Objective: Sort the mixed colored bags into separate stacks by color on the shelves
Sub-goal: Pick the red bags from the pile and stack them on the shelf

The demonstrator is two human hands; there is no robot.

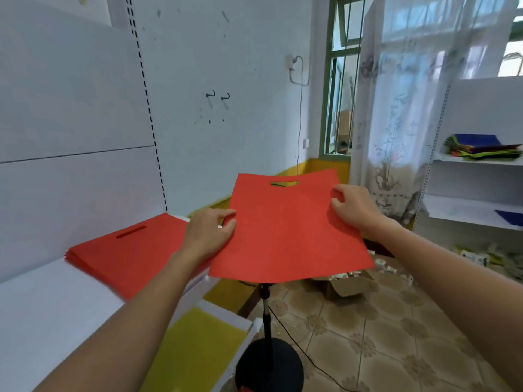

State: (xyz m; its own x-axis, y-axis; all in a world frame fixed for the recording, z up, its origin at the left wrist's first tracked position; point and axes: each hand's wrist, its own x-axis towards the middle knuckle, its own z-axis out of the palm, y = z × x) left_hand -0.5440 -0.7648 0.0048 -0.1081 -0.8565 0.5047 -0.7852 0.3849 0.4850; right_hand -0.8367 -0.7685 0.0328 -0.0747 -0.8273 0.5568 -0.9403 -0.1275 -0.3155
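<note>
A stack of red bags (pixel 121 250) lies on the white shelf (pixel 42 306) at left. Just beside it we hold one red bag (pixel 288 230) flat in the air, left hand (pixel 206 233) and right hand (pixel 353 207) each pinching a side edge with curled fingers (pixel 227 226). Mixed bags (pixel 481 147) sit on the far-right shelf (pixel 481 161).

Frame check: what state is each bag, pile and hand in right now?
held red bag: off the shelf, spread flat between both hands.
left hand: pinches its left edge.
right hand: pinches its right edge.
red stack: flat on the left shelf, one colour.
yellow bags: flat on the lower left shelf.
mixed pile: unsorted, on the right shelf.
blue bag: flat on the lower right shelf.
cardboard box: open, on the floor.
</note>
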